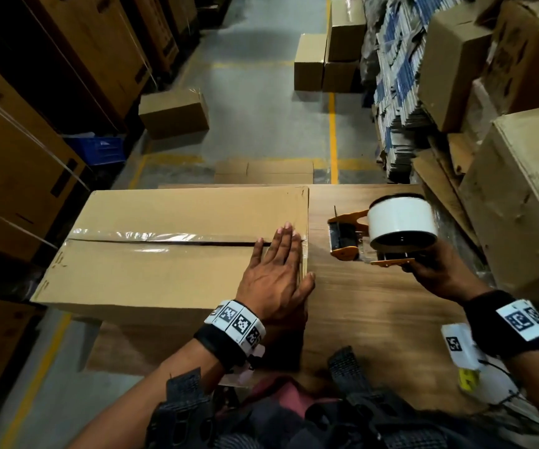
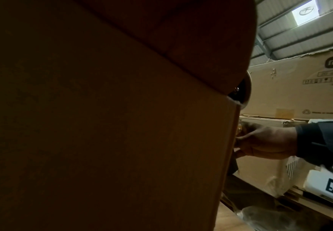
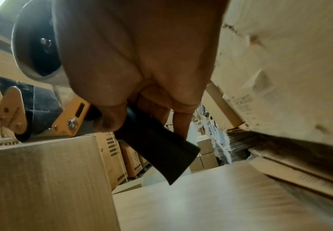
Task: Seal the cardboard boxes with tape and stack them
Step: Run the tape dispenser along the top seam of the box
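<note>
Under the flat left hand (image 1: 276, 270), the largest thing here: a long cardboard box (image 1: 151, 273) lying on a wooden table (image 1: 368, 306), clear tape (image 1: 138, 236) already run along most of the top seam, a dark slit of seam still open just ahead of the fingertips. Fingers straight and together, pressing the near end of the strip down at the box's right edge, thumb hooked over the corner; nothing gripped. Likely stiff on the panels but springy along the flap join, so best pressed beside the seam and, for lifting, taken under the two short ends; weight not readable, contents hidden by the closed flaps. To the right of that hand and clear of the box, the right hand (image 1: 436, 270) curled tight round the black handle (image 3: 157, 150) of a tape dispenser (image 1: 388, 231), white roll (image 1: 402, 222) uppermost, blade end pointing back toward the box. Light and rigid by the look of it, roll free to spin, cutter teeth a hazard to fingers. Farther out beyond both hands, smaller closed boxes (image 1: 326, 59) on the floor, contents unseen, probably the stack's site.
</note>
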A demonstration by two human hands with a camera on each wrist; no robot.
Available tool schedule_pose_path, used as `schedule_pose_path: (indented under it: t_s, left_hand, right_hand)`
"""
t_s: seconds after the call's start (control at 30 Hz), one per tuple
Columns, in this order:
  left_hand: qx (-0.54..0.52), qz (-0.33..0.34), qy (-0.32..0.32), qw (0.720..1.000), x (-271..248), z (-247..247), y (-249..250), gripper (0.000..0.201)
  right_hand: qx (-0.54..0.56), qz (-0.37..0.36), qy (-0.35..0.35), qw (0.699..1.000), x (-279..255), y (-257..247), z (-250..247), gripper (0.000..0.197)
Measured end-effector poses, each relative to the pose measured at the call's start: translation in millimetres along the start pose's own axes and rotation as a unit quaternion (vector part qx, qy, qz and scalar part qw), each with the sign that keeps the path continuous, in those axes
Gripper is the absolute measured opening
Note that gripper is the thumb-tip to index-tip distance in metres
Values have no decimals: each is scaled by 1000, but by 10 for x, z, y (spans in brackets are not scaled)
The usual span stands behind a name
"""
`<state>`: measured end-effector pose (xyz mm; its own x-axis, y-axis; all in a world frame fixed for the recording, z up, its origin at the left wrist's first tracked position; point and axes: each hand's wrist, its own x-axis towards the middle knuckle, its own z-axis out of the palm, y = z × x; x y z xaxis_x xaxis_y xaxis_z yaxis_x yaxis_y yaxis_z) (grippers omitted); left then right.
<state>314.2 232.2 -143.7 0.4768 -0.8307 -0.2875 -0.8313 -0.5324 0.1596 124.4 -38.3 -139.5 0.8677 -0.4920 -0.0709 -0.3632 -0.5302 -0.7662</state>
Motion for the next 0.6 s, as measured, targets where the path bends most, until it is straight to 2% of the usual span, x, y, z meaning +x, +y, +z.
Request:
schedule_pose_path:
  t_s: [0.07,0.2,0.37,0.6]
  left_hand:
    - [5,-1,3,1000,3,3,-4,87]
    - [11,-1,-1,1000,1,8,-8,91]
    - [11,-1,-5,1000,-16,-15,-5,92]
    - [8,-1,-3,1000,-10,-6,-9,88]
  right_hand:
    - [-32,-7,2,999,-56,-18,-60,28]
    - [-51,-24,-21,998,3,44,40,21]
    - [-71,-4,-40,997,76,196,65,21]
    - [-73,23,-56,995,55,155,-16,23]
